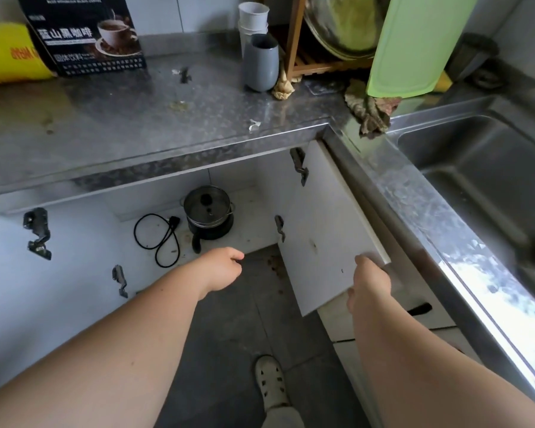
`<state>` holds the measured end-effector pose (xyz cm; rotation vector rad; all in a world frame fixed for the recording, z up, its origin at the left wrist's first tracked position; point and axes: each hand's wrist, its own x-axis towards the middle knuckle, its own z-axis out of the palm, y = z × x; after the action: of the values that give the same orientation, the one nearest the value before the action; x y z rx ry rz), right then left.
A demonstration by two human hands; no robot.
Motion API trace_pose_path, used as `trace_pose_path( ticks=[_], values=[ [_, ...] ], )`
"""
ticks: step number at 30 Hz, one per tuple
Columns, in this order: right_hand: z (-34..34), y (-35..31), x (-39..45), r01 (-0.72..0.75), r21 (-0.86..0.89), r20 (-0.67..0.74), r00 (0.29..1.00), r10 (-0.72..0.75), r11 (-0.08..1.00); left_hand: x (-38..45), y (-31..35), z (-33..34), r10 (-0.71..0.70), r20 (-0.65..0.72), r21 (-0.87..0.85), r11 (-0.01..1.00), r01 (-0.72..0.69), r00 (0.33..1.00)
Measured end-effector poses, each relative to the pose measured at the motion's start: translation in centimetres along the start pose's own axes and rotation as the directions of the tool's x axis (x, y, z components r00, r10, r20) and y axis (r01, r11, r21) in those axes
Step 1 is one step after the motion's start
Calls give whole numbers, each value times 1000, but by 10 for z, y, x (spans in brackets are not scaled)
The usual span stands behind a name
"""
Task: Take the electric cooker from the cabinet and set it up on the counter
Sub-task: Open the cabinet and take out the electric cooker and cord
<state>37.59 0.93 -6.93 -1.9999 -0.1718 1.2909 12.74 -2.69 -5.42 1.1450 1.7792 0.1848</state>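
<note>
Head view shows the electric cooker (209,213) standing upright on the cabinet floor (254,208), its glass lid on and its black handle pointing toward the person, with the power cord (158,239) coiled just to its left. The left hand (221,268) is the nearer one, hanging before the cabinet opening with loosely curled fingers and holding nothing; the cooker lies straight beyond it, slightly left. The right hand (369,282) grips the edge of the open cabinet door (325,242). Above, the steel table (130,128) has bare space.
</note>
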Motion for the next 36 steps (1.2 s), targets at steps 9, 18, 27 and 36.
trace_pose_path(
  ticks=[9,18,27,36],
  values=[
    [41,31,-18,-84,-140,39,995,90,987,10,-29,-21,-77,-20,-81,994,75,997],
    [142,10,-20,113,-443,473,872,125,889,31,-70,-53,-215,-121,-244,953,181,969],
    [235,26,-20,416,-623,578,815,32,662,58,-147,-84,-281,-211,-344,918,198,936],
    [315,90,-2,458,-640,599,800,27,617,132,-210,-101,-270,-222,-391,905,168,937]
  ],
)
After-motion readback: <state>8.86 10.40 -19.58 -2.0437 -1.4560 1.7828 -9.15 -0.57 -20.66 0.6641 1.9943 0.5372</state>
